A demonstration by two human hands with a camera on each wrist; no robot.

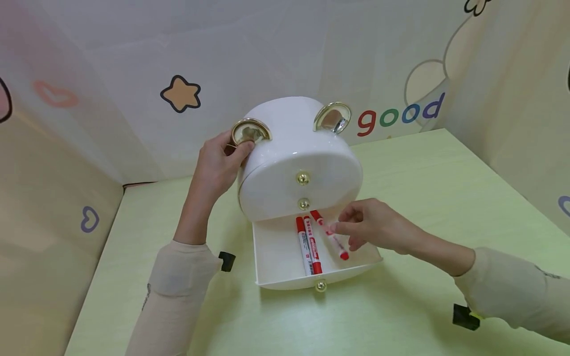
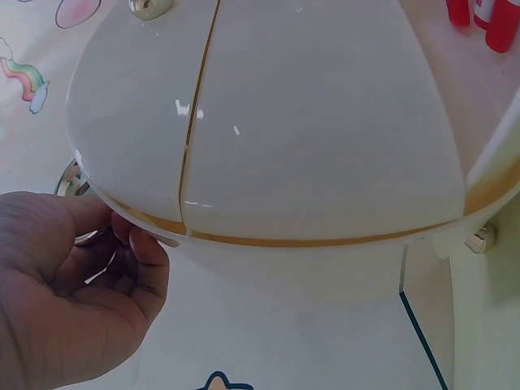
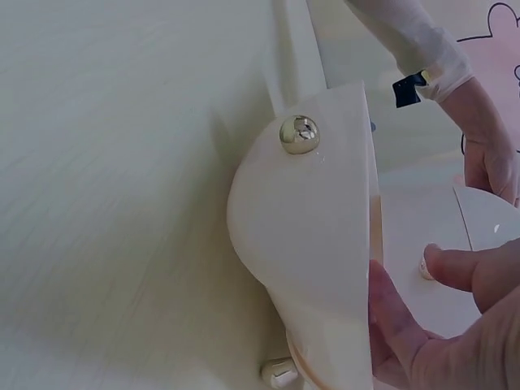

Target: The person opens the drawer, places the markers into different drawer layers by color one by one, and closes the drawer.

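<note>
A white rounded storage box with two gold-rimmed ears stands with its bottom drawer pulled out. My left hand grips the left ear beside the box's curved side; in the left wrist view those fingers are curled at the edge. Inside the drawer, a red-capped marker and a second red marker lie side by side. A third red marker slants to their right, somewhat blurred. Over it hovers my right hand, thumb and fingers apart, fingertips close to the marker.
The box rests on a pale green table. Gold knobs sit on its front, one knob on the drawer. Behind stands a pale curtain with printed stars, hearts and letters. Dark tabs hang from both sleeves.
</note>
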